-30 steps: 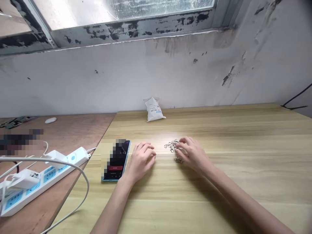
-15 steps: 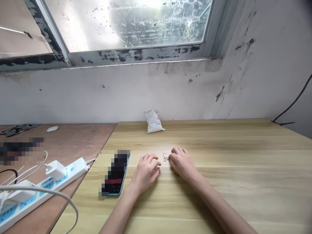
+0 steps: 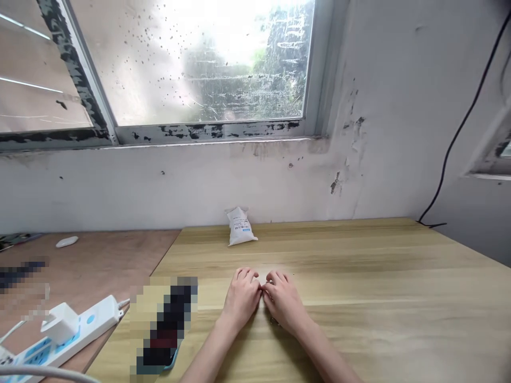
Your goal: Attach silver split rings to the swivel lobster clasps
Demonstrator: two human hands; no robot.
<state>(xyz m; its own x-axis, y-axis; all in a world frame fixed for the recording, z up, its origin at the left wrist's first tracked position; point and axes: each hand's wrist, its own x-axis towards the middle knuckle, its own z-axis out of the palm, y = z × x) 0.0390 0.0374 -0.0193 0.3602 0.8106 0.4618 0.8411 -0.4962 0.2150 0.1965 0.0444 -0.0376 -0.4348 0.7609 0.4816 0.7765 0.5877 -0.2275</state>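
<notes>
Both hands curl together on the wooden surface (image 3: pixel 359 282) — the left hand (image 3: pixel 241 298) and right hand (image 3: pixel 284 303) meet at the fingertips (image 3: pixel 258 288), each grip nearly closed, though I can't tell whether anything is pinched there. A small metal bit (image 3: pixel 273 321) peeks out under the right palm, mostly hidden, its shape hard to make out. Farther back sits a white packet (image 3: pixel 240 227), its print too small to read; the phone (image 3: pixel 165 324) beside the left hand is pixelated — nothing legible.
</notes>
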